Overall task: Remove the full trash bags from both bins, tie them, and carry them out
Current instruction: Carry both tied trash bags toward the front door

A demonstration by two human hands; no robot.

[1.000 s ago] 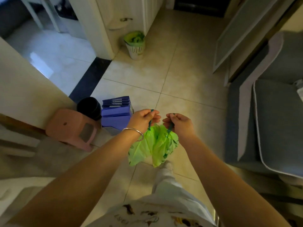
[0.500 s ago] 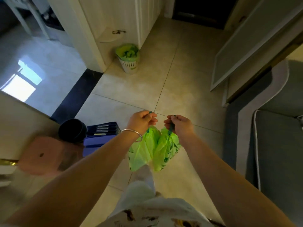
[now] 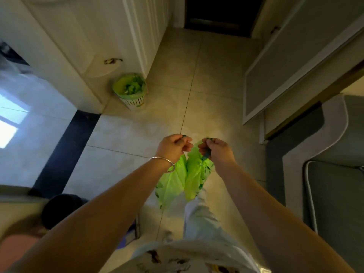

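Head view, looking down: a thin, crinkled bright green trash bag with dark printed marks hangs in two soft lobes above the glossy beige floor tiles, just in front of the person's pale trouser leg. A round white slotted bin lined with a second green bag stands against the white ribbed cabinet, well apart from the hands. Open tiled floor runs ahead between that cabinet and a grey framed panel towards a dark doorway. Both forearms reach forward, hands close together at the same height: the left hand, a metal bangle on its wrist, pinches one dark green drawstring end, and the right hand pinches the other.
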